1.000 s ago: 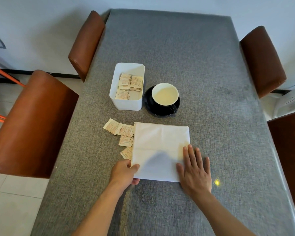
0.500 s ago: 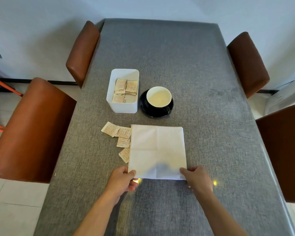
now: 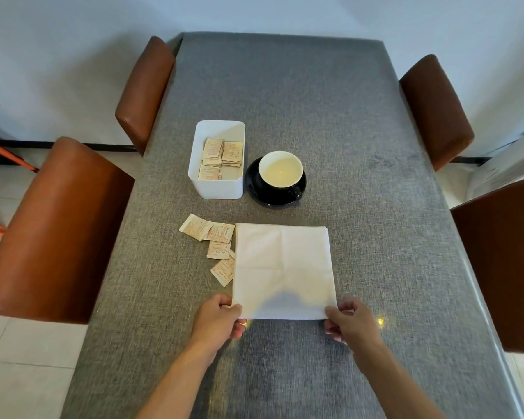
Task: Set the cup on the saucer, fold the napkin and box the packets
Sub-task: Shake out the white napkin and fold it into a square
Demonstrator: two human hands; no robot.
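Napkin (image 3: 283, 270) flat on table; left hand (image 3: 217, 317), right hand (image 3: 353, 323) fingers pinching near corners.

4 loose packets (image 3: 214, 244), 4 chairs (image 3: 55, 228)

Two bare forearms, no sleeves showing; both hands (image 3: 218, 317) (image 3: 353, 323) bare too — no rings, seemingly, though slightly blurred.

Soft, even daylight; wide-angle bending at the edges, a faint shadow on the napkin (image 3: 283, 270), slight blur throughout.
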